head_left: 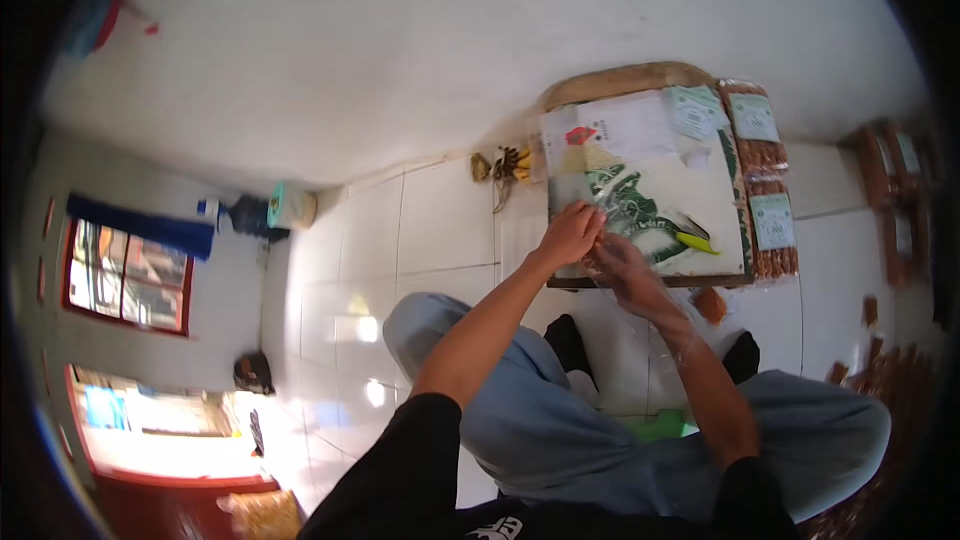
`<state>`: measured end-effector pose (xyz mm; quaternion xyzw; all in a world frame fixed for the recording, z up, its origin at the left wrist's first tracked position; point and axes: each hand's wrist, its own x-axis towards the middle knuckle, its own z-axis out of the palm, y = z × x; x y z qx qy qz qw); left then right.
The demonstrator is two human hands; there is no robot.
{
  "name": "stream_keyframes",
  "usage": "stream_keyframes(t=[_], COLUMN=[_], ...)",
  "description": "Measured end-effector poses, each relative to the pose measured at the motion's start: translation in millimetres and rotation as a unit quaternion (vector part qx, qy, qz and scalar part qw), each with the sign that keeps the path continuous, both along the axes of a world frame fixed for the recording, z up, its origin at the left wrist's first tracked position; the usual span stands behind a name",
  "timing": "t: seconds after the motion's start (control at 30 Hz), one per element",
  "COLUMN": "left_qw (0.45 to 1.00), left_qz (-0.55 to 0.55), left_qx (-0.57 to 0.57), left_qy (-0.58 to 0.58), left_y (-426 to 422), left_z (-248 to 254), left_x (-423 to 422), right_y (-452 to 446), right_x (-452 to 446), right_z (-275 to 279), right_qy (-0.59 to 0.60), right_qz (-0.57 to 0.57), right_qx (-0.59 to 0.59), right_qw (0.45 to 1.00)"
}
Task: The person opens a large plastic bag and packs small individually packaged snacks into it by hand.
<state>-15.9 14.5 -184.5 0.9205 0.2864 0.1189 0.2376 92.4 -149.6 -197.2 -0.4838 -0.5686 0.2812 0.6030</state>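
Observation:
Both hands meet at the near edge of a low board [700, 180] with a printed green and white top. My left hand [573, 234] has its fingers pressed together against my right hand. My right hand [622, 268] is closed beside it, and thin clear plastic [680, 335] hangs around its wrist and forearm. What the fingertips pinch is too small to make out. Right of the hands, a yellow-green cutter [697, 242] lies on the board. Printed paper labels [697, 112] and a white sheet [630, 125] lie toward the board's far side.
Packed brown goods with labels [772, 222] lie right of the board, more packs [900, 165] farther right. Bananas [514, 162] lie on the floor to the left. A small brown piece [710, 305] is near the board's front edge. A green object [660, 426] sits between the legs.

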Motion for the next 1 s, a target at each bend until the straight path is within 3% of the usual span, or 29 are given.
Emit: stream_keyframes(t=[0.13, 0.2, 0.33, 0.37, 0.43, 0.5, 0.53, 0.6, 0.73, 0.8, 0.87, 0.9, 0.93, 1.0], left_qw=[0.999, 0.998, 0.997, 0.997, 0.995, 0.994, 0.992, 0.992, 0.993, 0.984, 0.972, 0.907, 0.806, 0.703], left_qz=[-0.012, 0.006, 0.06, 0.068, 0.099, 0.111, 0.118, 0.123, 0.112, 0.177, 0.23, 0.392, 0.537, 0.618], left_qx=[-0.048, -0.04, 0.0, -0.004, -0.006, -0.008, -0.008, -0.011, 0.012, -0.01, -0.032, -0.106, -0.179, -0.25], left_qy=[-0.017, 0.053, 0.048, 0.039, 0.009, 0.023, 0.045, 0.034, 0.03, -0.007, -0.043, -0.113, -0.175, -0.247], left_y=[9, 8, -10, -15, -20, -18, -17, -14, -9, 1, 0, -6, -17, -57], left_z=[-3, -5, -15, -15, -18, -15, -14, -14, -13, -12, -16, -25, -32, -45], left_x=[-3, -2, 2, 2, 5, 4, 2, -1, -5, -13, -18, -20, -20, -5], right_y=[8, 12, 15, 18, 21, 21, 18, 11, 15, 18, 18, 20, 19, 20], right_x=[11, 9, -9, -13, -15, -11, -14, -18, -1, -1, -2, -2, -4, -9], right_z=[-3, -11, -2, -12, -22, -27, -14, 9, -4, -10, -16, -16, -13, -7], right_qy=[-0.048, -0.15, -0.204, -0.054, 0.088, -0.173, -0.182, -0.058, -0.063, -0.148, -0.095, -0.034, -0.039, 0.026], right_qz=[0.074, 0.014, -0.059, -0.072, -0.085, -0.107, -0.101, -0.071, -0.029, -0.13, -0.145, -0.162, -0.165, -0.18], right_qx=[-0.002, -0.042, -0.058, -0.118, -0.178, -0.031, -0.031, -0.042, -0.081, -0.13, -0.174, -0.212, -0.212, -0.241], right_qw=[0.996, 0.988, 0.975, 0.989, 0.976, 0.979, 0.978, 0.995, 0.994, 0.972, 0.969, 0.963, 0.962, 0.953])
